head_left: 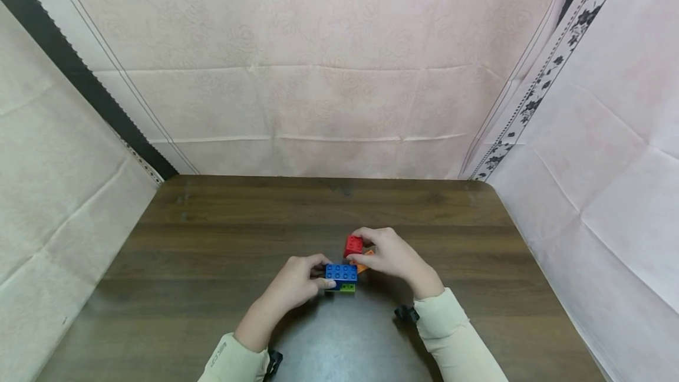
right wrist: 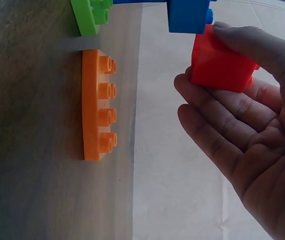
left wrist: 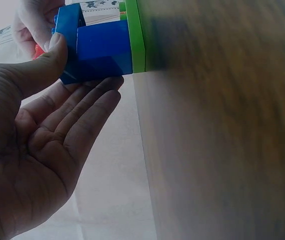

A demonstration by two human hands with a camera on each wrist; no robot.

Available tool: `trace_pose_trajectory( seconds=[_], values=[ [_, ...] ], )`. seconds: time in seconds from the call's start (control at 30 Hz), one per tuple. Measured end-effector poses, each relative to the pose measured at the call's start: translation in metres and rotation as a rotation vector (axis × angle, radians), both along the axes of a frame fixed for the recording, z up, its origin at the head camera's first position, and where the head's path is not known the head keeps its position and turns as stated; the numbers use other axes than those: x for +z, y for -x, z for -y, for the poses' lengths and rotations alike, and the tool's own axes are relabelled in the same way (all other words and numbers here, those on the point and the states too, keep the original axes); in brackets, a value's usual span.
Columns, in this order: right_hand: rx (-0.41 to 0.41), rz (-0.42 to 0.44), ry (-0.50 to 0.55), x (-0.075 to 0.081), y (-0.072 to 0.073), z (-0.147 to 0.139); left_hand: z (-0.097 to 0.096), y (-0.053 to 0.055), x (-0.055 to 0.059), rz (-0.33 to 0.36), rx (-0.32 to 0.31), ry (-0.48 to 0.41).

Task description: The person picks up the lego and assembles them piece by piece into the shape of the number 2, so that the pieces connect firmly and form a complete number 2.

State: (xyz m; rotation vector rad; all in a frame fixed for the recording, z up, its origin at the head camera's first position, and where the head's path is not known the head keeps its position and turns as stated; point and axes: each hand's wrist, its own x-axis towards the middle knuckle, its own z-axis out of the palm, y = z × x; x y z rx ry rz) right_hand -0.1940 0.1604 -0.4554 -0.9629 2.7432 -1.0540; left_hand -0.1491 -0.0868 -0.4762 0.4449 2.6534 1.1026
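My left hand (head_left: 297,280) pinches a stack of toy building bricks from its left side, thumb on the upper blue brick (head_left: 341,272). In the left wrist view a second blue brick (left wrist: 105,47) sits under that one, on a thin green plate (left wrist: 137,37) at the base. My right hand (head_left: 389,252) holds a red brick (right wrist: 220,60) between thumb and fingers. That red brick is raised above the table, close beside the stack's upper blue brick. An orange plate with studs (right wrist: 91,105) lies on the table below the right hand, apart from the green plate.
The brown wooden table (head_left: 239,211) spreads around the hands. Pale cloth (head_left: 329,105) hangs behind it and along both sides. Each wrist carries a small black device, one on the left (head_left: 273,363) and one on the right (head_left: 406,313).
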Motion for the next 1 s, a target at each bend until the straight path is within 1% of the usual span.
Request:
trace_pose_trajectory(
  seconds=[0.1, 0.33, 0.53, 0.77, 1.0],
  values=[
    [0.018, 0.013, 0.002, 0.001, -0.002, -0.002, 0.0, 0.0, 0.0, 0.01, 0.002, -0.004],
    [0.056, 0.028, -0.007, 0.005, -0.009, -0.006, 0.0, 0.0, -0.001, 0.004, -0.004, -0.01],
    [0.065, 0.026, -0.005, 0.004, -0.012, -0.007, -0.001, 0.0, 0.0, 0.004, -0.002, -0.006],
    [0.091, 0.03, 0.0, 0.005, -0.014, -0.006, 0.0, 0.0, -0.001, -0.023, -0.018, -0.023],
    [0.089, 0.013, 0.0, 0.007, -0.016, -0.006, 0.001, -0.001, 0.0, -0.028, -0.018, -0.025]
  ],
)
